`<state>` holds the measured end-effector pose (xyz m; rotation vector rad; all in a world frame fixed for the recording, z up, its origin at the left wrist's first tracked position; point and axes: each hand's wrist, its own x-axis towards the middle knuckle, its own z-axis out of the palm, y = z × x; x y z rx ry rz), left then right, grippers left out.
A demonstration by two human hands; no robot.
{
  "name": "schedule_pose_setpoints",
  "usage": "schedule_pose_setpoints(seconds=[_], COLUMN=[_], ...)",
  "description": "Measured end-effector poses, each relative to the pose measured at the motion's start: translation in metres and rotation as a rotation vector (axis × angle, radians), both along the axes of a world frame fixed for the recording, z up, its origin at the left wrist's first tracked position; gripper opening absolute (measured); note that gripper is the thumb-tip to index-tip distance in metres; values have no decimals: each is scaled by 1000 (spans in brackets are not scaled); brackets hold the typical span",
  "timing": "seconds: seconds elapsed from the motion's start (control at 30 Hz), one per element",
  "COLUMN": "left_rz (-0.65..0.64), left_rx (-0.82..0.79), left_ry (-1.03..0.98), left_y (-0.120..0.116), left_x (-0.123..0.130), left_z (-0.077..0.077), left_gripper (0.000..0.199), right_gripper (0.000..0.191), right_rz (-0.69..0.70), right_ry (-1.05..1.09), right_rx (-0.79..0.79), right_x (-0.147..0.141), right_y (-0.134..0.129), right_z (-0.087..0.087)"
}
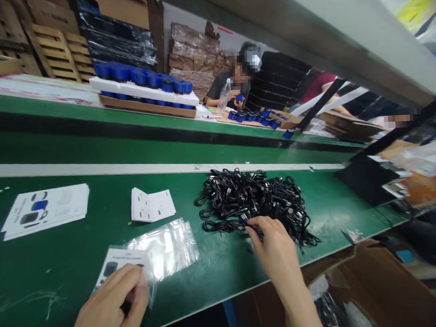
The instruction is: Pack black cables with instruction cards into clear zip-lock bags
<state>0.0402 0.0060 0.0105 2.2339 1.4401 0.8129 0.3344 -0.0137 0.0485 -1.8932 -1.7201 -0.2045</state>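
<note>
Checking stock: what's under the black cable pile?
Green belt shows at the edges of the black cable pile, where the right hand pinches a cable. The dense middle hides whatever lies beneath.

Colours were pretty striking on this one: the conveyor bench [64, 281] was dark green with a long off-white stripe [131, 166], and the cable bundle [248, 200] was solid black. The stacked leaflets [44, 211] were white with blue and black speaker pictures, the card [117, 266] white with a dark picture, and the plastic bags [164, 248] clear and shiny. Further back, round blue speakers [138, 76] sat on white foam [142, 92], with brown cardboard [193, 53] behind.
</note>
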Motion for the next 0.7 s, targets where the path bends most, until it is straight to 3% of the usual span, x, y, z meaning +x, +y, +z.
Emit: schedule_pose_setpoints(seconds=[0.2,0.37,0.47,0.53,0.6,0.67,0.7], left_rz=[31,4,2,-12,-7,-13,-21], left_rx=[-87,-148,-142,-115,-97,-92,-96], left_ry=[73,74,74,79,86,88,87], left_y=[-1,-1,-1,-1,-1,0,0], left_x=[5,4,4,5,6,8,8], left_z=[4,8,9,9,9,11,12], left_gripper=[30,32,32,33,34,33,33], right_gripper=[18,19,16,13,19,29,31], right_rz=[183,177,122,123,201,362,461], right_ry=[-45,42,250,564,994,1340,1406], right_rx=[-26,65,227,262,48,-389,-594], right_x=[-21,-22,-21,-31,-51,-75,-86], right_y=[11,23,20,14,6,-2,-4], right_z=[-9,-13,-8,-4,-1,-1,-2])
